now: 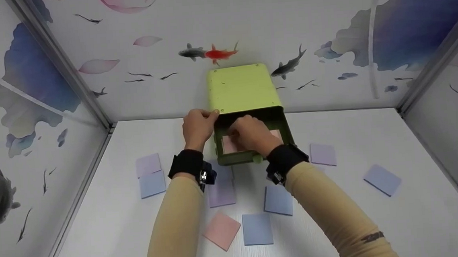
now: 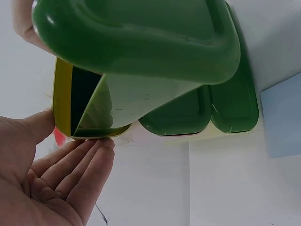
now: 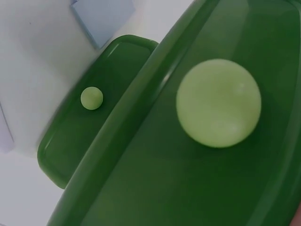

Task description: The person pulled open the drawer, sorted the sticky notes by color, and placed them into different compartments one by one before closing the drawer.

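A small drawer cabinet [image 1: 244, 88] with a yellow-green top stands at the back of the table, its green upper drawer [image 1: 235, 158] pulled out. My left hand [image 1: 198, 126] grips the cabinet's front left corner; in the left wrist view its thumb [image 2: 40, 126] and fingers lie on either side of the yellow rim [image 2: 62, 101]. Inside the drawer, my right hand [image 1: 255, 134] has curled fingers at a pink square pad [image 1: 229, 145], the fingertips partly hidden. More pink [image 1: 276, 133] shows to its right. The right wrist view shows the drawer's round knob [image 3: 218, 102], not the fingers.
Blue pads [image 1: 257, 229], lilac pads [image 1: 322, 154] and a pink pad [image 1: 222, 230] lie scattered on the white table [image 1: 111, 233]. A lower drawer [image 3: 101, 127] sits closed under the pulled-out one. Printed walls [image 1: 325, 1] enclose the back and sides.
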Tool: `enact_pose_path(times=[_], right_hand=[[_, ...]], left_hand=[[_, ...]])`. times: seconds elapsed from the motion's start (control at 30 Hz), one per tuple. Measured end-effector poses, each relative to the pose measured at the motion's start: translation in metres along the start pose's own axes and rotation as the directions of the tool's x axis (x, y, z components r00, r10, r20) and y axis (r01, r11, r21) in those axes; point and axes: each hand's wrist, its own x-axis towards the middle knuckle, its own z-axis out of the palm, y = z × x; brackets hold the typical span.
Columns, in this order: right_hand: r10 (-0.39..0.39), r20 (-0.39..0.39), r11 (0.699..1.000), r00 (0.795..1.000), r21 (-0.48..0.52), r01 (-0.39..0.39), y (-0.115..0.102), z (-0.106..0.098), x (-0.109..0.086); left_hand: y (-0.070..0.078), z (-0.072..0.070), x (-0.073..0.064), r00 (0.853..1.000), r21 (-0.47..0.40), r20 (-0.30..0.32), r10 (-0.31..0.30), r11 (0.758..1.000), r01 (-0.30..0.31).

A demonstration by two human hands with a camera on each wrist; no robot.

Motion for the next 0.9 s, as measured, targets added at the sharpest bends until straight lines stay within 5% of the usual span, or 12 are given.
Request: enact_pose_path(times=[0.5,0.9], right_hand=[[0.024,-0.003,1.0,1.0,-0.009,-0.024,0.001,0.001,-0.001],[-0.047,-0.064,0.999,0.997,0.0,0.047,-0.002,-0.009,-0.011]], left_hand=[[0.001,0.001,-0.001,1.0,0.003,0.0,-0.005,1.0,0.005],[-0.001,0.0,0.001,1.0,0.016,0.018,0.006,1.0,-0.006]])
